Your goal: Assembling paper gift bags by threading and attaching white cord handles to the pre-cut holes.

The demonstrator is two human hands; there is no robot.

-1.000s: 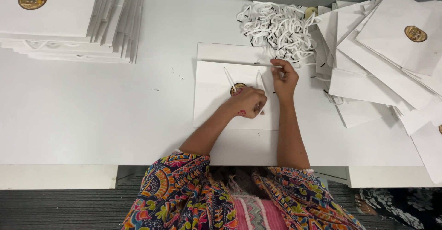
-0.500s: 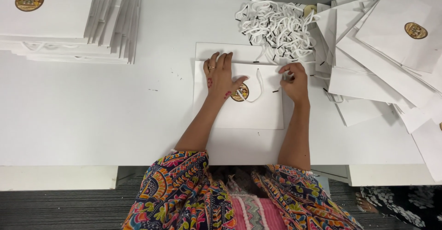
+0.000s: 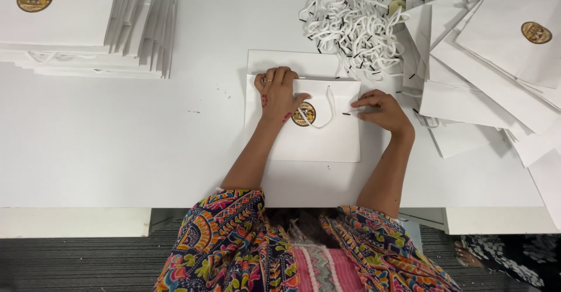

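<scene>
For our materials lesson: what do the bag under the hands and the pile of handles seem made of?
Bag: likely matte white paper or thin card; it lies flat with crisp folded edges. Handles: probably soft white cord, limp and looping, with small dark tips.

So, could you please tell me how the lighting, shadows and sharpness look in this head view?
Head view: light is even and bright, with no hard glare on the white table; only soft, short shadows lie under the left hand, the right hand and the loose flat bags. The paper bag and the cord handles are sharp, no motion blur; white on white leaves edges faint.
</scene>
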